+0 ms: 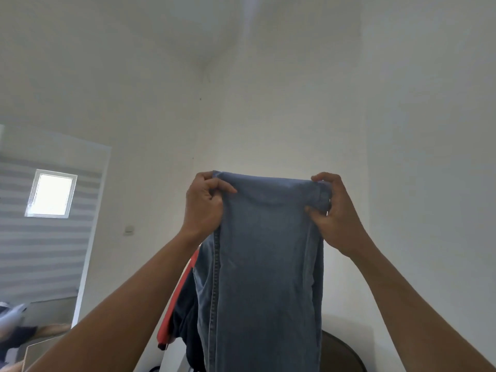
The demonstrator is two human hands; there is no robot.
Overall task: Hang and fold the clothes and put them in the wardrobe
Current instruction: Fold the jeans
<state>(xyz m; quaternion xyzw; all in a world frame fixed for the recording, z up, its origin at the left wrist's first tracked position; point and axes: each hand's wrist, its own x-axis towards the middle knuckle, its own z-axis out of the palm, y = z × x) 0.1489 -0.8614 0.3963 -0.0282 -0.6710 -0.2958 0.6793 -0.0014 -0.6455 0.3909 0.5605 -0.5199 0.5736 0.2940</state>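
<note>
Far left, against the white wall (150, 108), a tall mirror (45, 237) reflecting a striped blind and a small bright window. Then the left hand (204, 204), raised, fingers curled tight round one end of the top edge of the blue jeans (268, 264), held up before the room corner and hanging straight down, red and dark garments (177, 304) just behind. Further right, the right hand (332, 213) pinching the other end between thumb and curled fingers; low right, a dark rounded object (341, 353).

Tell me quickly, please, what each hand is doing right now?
Left hand: fingers curled round the left top corner of the jeans, holding them up.
Right hand: pinching the right top corner of the same jeans.
</note>
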